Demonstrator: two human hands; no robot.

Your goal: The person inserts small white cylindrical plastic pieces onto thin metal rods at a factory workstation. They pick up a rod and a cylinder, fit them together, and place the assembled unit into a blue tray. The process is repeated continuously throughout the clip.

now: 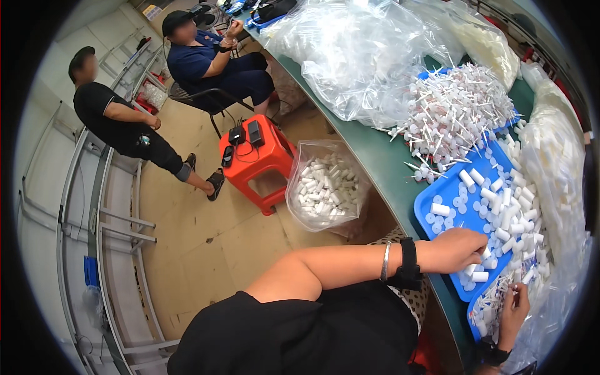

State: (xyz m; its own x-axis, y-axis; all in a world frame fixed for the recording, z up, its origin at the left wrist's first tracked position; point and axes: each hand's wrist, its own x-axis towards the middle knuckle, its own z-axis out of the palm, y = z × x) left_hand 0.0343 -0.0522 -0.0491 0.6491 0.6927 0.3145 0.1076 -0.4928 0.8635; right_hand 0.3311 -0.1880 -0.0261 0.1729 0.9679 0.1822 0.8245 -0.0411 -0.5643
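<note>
fingers of our left hand [459, 249] are curling over small white plastic tubes [480, 275] on the blue plastic tray [447, 191]; we cannot tell whether they are gripping one. our right hand [514, 306] is pinching thin white sticks [500, 294].

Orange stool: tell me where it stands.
In the head view, the orange stool stands on the floor left of the green table, beside a clear bag of white tubes.

Tan tiled floor [206, 237], evenly lit. A red plastic stool [259, 164] stands beside the long green tabletop [381, 162], with a black chair [203, 100] further back. Grey metal rack framing [94, 206] runs along the pale wall [47, 112] at left.
</note>
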